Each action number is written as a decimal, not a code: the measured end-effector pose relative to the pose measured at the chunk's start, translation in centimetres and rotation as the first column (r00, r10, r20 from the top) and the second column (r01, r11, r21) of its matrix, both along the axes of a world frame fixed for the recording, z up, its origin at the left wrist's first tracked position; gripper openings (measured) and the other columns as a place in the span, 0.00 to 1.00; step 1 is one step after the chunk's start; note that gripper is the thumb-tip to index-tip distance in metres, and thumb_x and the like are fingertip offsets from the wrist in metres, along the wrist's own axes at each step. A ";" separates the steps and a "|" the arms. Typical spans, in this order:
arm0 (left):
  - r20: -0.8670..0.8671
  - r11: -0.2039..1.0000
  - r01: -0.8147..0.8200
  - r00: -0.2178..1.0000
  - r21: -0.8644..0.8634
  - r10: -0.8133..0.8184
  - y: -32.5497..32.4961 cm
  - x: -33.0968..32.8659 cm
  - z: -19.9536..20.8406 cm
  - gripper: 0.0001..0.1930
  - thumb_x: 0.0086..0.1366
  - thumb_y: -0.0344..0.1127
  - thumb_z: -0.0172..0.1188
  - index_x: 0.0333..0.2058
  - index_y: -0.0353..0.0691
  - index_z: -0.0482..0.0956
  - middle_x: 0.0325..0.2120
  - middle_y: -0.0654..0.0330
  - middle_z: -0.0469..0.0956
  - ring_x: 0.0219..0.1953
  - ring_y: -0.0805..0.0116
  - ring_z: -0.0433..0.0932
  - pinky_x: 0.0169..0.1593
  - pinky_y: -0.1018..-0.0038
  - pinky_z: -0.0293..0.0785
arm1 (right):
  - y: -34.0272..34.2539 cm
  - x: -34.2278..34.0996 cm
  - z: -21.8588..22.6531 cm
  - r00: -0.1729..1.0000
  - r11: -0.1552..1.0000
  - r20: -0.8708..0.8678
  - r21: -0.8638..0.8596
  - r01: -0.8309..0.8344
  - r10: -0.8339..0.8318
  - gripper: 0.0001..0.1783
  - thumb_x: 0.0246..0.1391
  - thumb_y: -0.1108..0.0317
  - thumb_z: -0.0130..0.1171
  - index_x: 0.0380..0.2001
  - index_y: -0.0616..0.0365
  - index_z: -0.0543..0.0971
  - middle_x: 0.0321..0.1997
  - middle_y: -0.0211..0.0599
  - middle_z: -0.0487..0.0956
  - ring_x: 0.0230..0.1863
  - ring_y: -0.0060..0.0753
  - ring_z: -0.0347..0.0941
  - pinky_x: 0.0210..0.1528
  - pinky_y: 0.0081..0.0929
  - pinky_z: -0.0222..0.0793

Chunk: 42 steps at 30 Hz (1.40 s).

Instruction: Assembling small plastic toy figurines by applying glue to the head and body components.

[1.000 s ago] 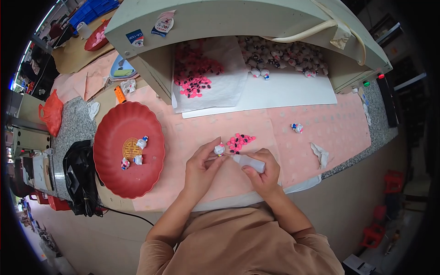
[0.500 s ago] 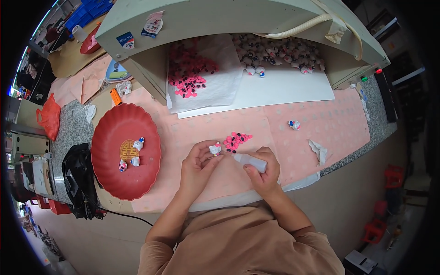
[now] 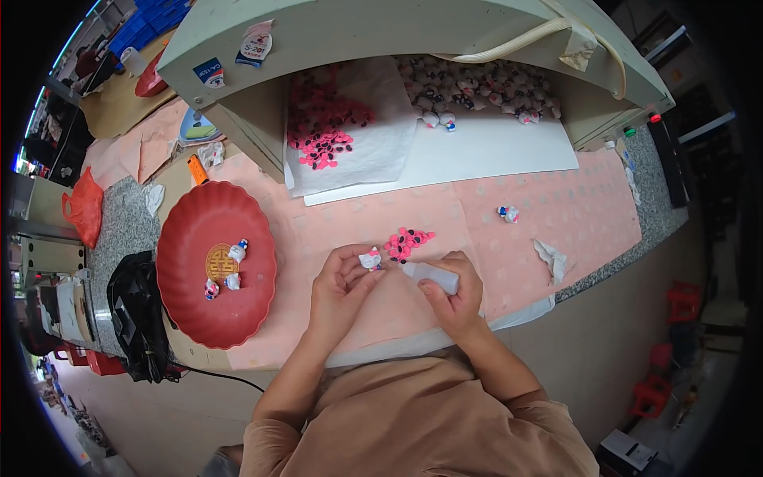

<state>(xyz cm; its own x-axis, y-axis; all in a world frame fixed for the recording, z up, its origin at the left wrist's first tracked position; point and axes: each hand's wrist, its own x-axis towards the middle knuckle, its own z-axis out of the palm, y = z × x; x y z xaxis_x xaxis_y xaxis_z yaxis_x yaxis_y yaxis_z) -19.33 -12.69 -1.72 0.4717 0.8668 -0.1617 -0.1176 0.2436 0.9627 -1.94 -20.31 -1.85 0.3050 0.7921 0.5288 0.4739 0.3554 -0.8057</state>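
Note:
Between the fingertips of my left hand (image 3: 340, 285) is a small white figurine (image 3: 370, 259) with bits of pink and blue. My right hand (image 3: 459, 296) is wrapped round a translucent squeeze bottle (image 3: 433, 277), its narrow tip pointing left at the figurine. Whether tip and figurine touch is too small to tell. Just beyond both hands lies a little heap of pink and black discs (image 3: 408, 242) on the pink sheet (image 3: 334, 226). To the left, a red scalloped bowl (image 3: 187, 290) holds 3 more figurines (image 3: 232, 281).
Under a grey-green hood (image 3: 342, 32), pink and black pieces (image 3: 326, 147) lie on white cloth beside many piled white figurines (image 3: 477, 91). One figurine (image 3: 509, 214) and a crumpled tissue (image 3: 550, 261) sit at right. An orange-handled tool (image 3: 198, 168) is behind the bowl; a black bag (image 3: 137, 318) lies left.
The view has shifted slightly. The figurine in my left hand is turned a little, and the bottle stays close to it in my right hand.

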 end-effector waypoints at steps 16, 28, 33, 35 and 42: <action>0.019 1.000 -0.009 1.000 -0.009 0.009 0.2 -0.3 0.1 0.20 0.61 0.17 0.57 0.51 0.32 0.67 0.46 0.55 0.77 0.44 0.73 0.78 0.47 0.80 0.75 | -1.0 1.5 -0.1 0.966 0.982 -0.258 -0.185 -0.024 -0.025 0.12 0.51 0.73 0.64 0.38 0.61 0.73 0.36 0.36 0.76 0.33 0.23 0.72 0.34 0.21 0.69; 0.111 0.986 -0.037 0.992 -0.161 0.055 1.1 -0.9 0.5 0.21 0.64 0.19 0.55 0.55 0.33 0.65 0.46 0.56 0.75 0.45 0.68 0.79 0.50 0.73 0.78 | 1.8 6.3 3.3 0.993 0.826 0.074 -0.563 -0.034 0.091 0.14 0.49 0.75 0.62 0.38 0.58 0.69 0.36 0.38 0.73 0.37 0.33 0.72 0.41 0.28 0.70; 0.118 0.986 -0.038 0.991 -0.164 0.058 1.2 -1.0 0.5 0.21 0.64 0.20 0.55 0.55 0.33 0.65 0.46 0.56 0.74 0.45 0.68 0.79 0.50 0.73 0.78 | 3.7 6.4 3.5 0.907 0.829 0.305 -0.553 -0.081 0.292 0.15 0.45 0.77 0.63 0.38 0.58 0.73 0.40 0.39 0.75 0.44 0.45 0.72 0.45 0.33 0.69; 0.125 0.985 -0.042 0.990 -0.166 0.063 1.2 -1.1 0.5 0.20 0.64 0.20 0.55 0.55 0.33 0.65 0.46 0.56 0.74 0.45 0.68 0.79 0.50 0.73 0.78 | 4.1 6.7 3.1 0.862 0.825 0.374 -0.559 -0.085 0.342 0.14 0.44 0.71 0.67 0.36 0.59 0.77 0.37 0.38 0.76 0.42 0.43 0.73 0.44 0.31 0.70; 0.145 0.986 0.030 0.989 -0.162 -0.007 1.0 -1.3 0.5 0.24 0.64 0.21 0.57 0.58 0.34 0.65 0.46 0.58 0.75 0.45 0.71 0.79 0.48 0.76 0.77 | 2.2 6.7 2.8 0.805 0.868 0.432 -0.457 -0.194 0.407 0.13 0.44 0.75 0.65 0.36 0.58 0.78 0.36 0.39 0.79 0.37 0.38 0.76 0.39 0.29 0.72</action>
